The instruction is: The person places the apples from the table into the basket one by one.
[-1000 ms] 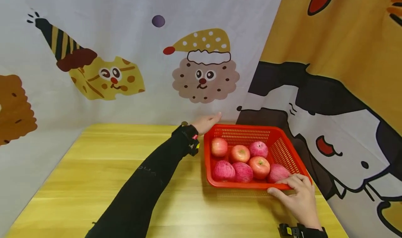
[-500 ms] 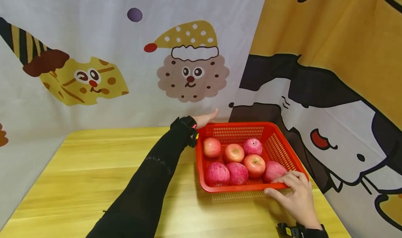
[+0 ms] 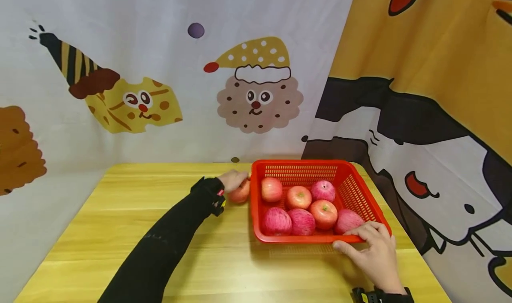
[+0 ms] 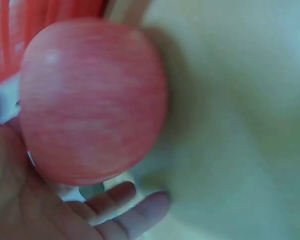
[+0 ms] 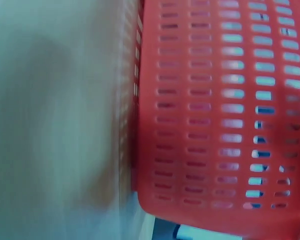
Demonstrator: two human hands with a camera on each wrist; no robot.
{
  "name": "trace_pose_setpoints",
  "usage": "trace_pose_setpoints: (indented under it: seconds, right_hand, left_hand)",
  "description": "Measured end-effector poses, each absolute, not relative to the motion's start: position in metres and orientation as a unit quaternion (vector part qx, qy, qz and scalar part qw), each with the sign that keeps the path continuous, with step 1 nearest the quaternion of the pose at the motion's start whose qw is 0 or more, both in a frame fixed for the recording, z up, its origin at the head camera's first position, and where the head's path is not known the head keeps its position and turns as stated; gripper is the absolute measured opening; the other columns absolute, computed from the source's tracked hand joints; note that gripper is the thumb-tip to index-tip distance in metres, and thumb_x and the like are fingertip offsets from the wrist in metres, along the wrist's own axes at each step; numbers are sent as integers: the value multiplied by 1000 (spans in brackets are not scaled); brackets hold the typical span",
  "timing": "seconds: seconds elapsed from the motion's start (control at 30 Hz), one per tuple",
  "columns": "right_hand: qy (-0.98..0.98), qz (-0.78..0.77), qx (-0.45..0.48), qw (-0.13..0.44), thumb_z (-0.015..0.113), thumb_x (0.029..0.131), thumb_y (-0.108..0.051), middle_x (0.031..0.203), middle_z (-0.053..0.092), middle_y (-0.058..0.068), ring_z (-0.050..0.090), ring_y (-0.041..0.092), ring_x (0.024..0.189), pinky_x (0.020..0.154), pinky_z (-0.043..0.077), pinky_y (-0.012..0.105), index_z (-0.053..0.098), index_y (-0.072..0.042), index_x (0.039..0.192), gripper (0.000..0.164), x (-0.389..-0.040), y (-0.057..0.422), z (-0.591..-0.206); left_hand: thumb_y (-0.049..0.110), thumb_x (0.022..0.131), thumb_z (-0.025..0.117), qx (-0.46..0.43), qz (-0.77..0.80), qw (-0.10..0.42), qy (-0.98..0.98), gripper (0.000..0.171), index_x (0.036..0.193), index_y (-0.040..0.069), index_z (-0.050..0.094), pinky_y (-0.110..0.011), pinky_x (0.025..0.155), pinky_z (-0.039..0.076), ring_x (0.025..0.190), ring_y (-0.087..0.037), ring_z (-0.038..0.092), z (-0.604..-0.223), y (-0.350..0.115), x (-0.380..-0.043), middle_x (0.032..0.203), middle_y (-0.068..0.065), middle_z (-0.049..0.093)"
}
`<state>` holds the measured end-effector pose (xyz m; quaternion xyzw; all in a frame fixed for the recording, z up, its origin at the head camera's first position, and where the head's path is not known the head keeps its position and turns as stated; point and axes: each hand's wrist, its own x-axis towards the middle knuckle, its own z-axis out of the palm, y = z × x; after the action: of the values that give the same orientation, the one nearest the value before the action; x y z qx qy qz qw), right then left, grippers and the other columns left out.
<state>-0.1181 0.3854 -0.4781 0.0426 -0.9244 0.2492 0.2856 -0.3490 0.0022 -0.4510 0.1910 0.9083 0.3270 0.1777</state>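
Observation:
In the head view my left hand (image 3: 233, 180) lies over the far left side of an apple (image 3: 240, 193) on the table, just outside the red basket's left wall. The left wrist view shows this apple (image 4: 92, 100) large, against the palm, with loosely extended fingertips (image 4: 150, 210) beyond it. Several more apples, red and pink, sit inside the red plastic basket (image 3: 296, 239). At its front right corner my right hand (image 3: 374, 249) grips the rim, fingers over the edge and thumb against the outside. The right wrist view shows the slotted basket wall (image 5: 220, 110), with that hand out of sight.
The basket stands on a yellow wood-grain table (image 3: 132, 214), near its back right. Behind rises a white curtain (image 3: 160, 27) with cartoon prints. A yellow printed curtain (image 3: 440, 49) borders the right side.
My left hand has come from behind the basket's back left corner toward me and left. The apple beside it, not visible earlier, now shows. My right hand keeps its grip on the rim.

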Motion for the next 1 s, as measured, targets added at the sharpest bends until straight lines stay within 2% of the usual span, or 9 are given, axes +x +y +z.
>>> trace_pose_setpoints:
  seconds: [0.07, 0.13, 0.2, 0.3, 0.47, 0.67, 0.73, 0.83, 1.0]
  right_hand:
    - [-924, 246, 55, 289, 104, 58, -36, 81, 74, -5, 47, 21, 103, 80, 26, 53, 75, -25, 80, 37, -119, 373, -478]
    - [-921, 241, 71, 296, 102, 61, -37, 82, 75, -4, 50, 23, 101, 80, 27, 55, 77, -23, 82, 36, -121, 359, -478]
    - [-921, 233, 86, 301, 100, 66, -37, 86, 77, -4, 52, 24, 100, 80, 27, 56, 78, -21, 85, 34, -122, 345, -479]
    - [-920, 221, 108, 304, 96, 72, -37, 93, 79, -3, 55, 26, 101, 83, 29, 56, 79, -22, 92, 30, -123, 326, -481]
    - [-920, 214, 134, 299, 92, 78, -38, 98, 78, -5, 57, 25, 101, 82, 29, 52, 78, -24, 98, 28, -124, 303, -482]
    - [-920, 213, 131, 300, 94, 76, -35, 97, 78, -3, 57, 25, 102, 84, 29, 53, 78, -23, 96, 28, -123, 303, -479]
    - [-921, 212, 130, 300, 94, 76, -35, 97, 78, -3, 57, 25, 101, 84, 29, 53, 78, -23, 96, 29, -123, 304, -479]
    - [-921, 211, 131, 299, 94, 76, -36, 96, 78, -3, 56, 24, 101, 83, 29, 52, 78, -23, 96, 29, -123, 304, -480]
    - [-915, 218, 139, 311, 94, 76, -37, 95, 78, -6, 56, 24, 99, 81, 29, 50, 77, -24, 95, 29, -123, 300, -483]
  left_hand:
    - [36, 107, 36, 229, 273, 148, 923, 57, 147, 5, 62, -49, 118, 49, 139, -40, 58, -459, -15, -330, 151, -25, 59]
    - [39, 101, 53, 243, 251, 141, 927, 62, 155, 9, 53, -54, 115, 51, 136, -42, 58, -461, -31, -309, 153, -27, 53]
    - [40, 91, 72, 234, 257, 141, 927, 74, 157, 13, 50, -55, 105, 55, 123, -39, 63, -460, -45, -289, 146, -25, 54]
    - [37, 78, 87, 221, 264, 136, 929, 87, 155, 17, 51, -49, 92, 58, 106, -28, 64, -457, -66, -266, 133, -17, 59]
    - [29, 73, 90, 173, 268, 76, 945, 89, 153, 12, 54, -46, 88, 58, 101, -25, 64, -450, -107, -240, 127, -18, 64]
    - [27, 81, 89, 139, 276, -141, 941, 85, 155, 11, 52, -56, 88, 62, 105, -41, 70, -427, -110, -226, 133, -28, 61]
    - [27, 82, 91, 167, 294, -183, 923, 85, 155, 12, 51, -55, 89, 63, 108, -41, 70, -417, -96, -222, 136, -25, 60]
    - [30, 84, 91, 234, 300, -181, 907, 85, 157, 15, 50, -53, 95, 63, 114, -36, 69, -409, -73, -218, 141, -20, 59]
    - [41, 90, 86, 270, 252, -107, 923, 88, 162, 17, 42, -55, 112, 52, 131, -36, 59, -422, -46, -220, 147, -16, 59]
